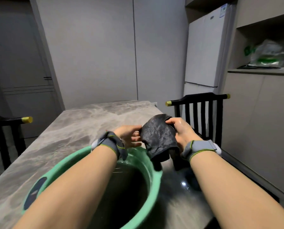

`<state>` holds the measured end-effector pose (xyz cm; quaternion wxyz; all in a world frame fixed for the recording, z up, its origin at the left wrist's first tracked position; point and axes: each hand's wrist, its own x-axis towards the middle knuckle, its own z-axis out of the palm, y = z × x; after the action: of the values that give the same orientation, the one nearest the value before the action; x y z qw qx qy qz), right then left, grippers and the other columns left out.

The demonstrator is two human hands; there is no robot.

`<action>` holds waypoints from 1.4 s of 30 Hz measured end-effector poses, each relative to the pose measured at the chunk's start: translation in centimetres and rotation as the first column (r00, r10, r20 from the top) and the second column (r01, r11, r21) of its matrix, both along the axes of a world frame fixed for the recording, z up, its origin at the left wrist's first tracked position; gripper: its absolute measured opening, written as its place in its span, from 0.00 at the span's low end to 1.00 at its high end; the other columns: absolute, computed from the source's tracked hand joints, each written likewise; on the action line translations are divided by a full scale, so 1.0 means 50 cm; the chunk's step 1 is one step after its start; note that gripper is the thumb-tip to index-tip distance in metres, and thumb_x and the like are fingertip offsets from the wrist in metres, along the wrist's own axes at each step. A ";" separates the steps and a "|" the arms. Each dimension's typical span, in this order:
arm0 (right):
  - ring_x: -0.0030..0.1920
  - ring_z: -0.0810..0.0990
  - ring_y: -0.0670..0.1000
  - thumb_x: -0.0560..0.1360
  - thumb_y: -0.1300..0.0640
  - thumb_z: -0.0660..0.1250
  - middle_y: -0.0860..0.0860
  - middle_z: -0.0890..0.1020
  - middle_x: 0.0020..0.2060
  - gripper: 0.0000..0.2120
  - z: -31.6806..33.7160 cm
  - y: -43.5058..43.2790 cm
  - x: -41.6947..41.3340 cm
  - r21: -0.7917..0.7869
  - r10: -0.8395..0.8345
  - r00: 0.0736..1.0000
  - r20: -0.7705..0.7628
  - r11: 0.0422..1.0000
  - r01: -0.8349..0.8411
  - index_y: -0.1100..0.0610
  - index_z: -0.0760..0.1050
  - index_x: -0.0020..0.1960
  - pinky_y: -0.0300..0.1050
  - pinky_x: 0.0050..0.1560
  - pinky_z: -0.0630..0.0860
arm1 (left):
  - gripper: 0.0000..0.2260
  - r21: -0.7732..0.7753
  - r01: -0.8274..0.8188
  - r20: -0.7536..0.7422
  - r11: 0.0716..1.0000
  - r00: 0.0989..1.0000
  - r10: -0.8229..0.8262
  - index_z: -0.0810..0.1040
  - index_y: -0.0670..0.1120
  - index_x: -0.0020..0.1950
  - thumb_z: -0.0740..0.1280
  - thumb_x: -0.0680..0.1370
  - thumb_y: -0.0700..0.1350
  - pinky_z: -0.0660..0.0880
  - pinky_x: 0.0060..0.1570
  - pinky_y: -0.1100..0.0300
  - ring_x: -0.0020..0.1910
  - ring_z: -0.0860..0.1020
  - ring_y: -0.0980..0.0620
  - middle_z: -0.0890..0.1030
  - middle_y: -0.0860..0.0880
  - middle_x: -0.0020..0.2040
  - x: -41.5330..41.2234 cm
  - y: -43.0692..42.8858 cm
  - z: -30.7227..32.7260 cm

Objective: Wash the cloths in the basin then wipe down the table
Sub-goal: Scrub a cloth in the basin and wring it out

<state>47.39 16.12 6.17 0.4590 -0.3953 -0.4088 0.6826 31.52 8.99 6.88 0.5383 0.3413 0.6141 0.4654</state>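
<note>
Cloth [157, 138], dark grey and mesh-textured, hangs crumpled above the far rim of the green basin [58, 169], which sits on the near end of a grey marbled table [81, 129]. A black chair [202, 109] stands at the table's right side, with a white fridge [204, 55] behind it against grey walls. The left hand [129, 136] pinches the cloth's left edge and the right hand [181, 131] grips its upper right, the hands apart.

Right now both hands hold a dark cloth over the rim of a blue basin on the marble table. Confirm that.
Not quite: the basin is green, not blue, as the head view shows. The rest stands: the left hand and the right hand both hold the dark cloth over the basin's rim, on the marble table.
</note>
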 end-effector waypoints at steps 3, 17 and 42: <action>0.31 0.74 0.55 0.72 0.71 0.62 0.58 0.74 0.28 0.13 -0.026 0.044 0.063 0.054 -0.152 0.981 0.125 0.988 0.146 0.60 0.69 0.31 0.45 0.37 0.72 | 0.13 0.101 -0.121 0.044 0.988 0.992 0.117 0.67 0.46 0.37 0.58 0.81 0.39 0.72 0.30 0.62 0.29 0.71 0.54 0.70 0.49 0.33 0.061 0.055 0.013; 0.47 0.75 0.51 0.71 0.63 0.70 0.55 0.76 0.43 0.08 -0.120 0.231 0.235 0.329 -0.327 0.614 0.719 0.937 0.113 0.58 0.76 0.50 0.39 0.45 0.69 | 0.06 0.063 0.104 -0.806 0.993 0.592 -0.011 0.77 0.43 0.49 0.70 0.73 0.38 0.76 0.52 0.56 0.52 0.78 0.45 0.79 0.43 0.48 0.252 0.288 -0.069; 0.59 0.74 0.63 0.79 0.55 0.52 0.59 0.78 0.57 0.14 -0.075 0.055 0.109 0.502 -0.417 0.396 0.818 0.853 -0.138 0.55 0.76 0.47 0.51 0.53 0.72 | 0.26 -0.275 0.205 -0.961 0.939 -0.032 -0.274 0.53 0.56 0.77 0.57 0.80 0.54 0.53 0.73 0.45 0.76 0.51 0.36 0.49 0.43 0.78 0.151 0.126 -0.055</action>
<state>52.86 18.85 2.40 0.3045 -0.6029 -0.7142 0.1837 39.05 15.31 4.15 0.0346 0.6543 0.7551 -0.0227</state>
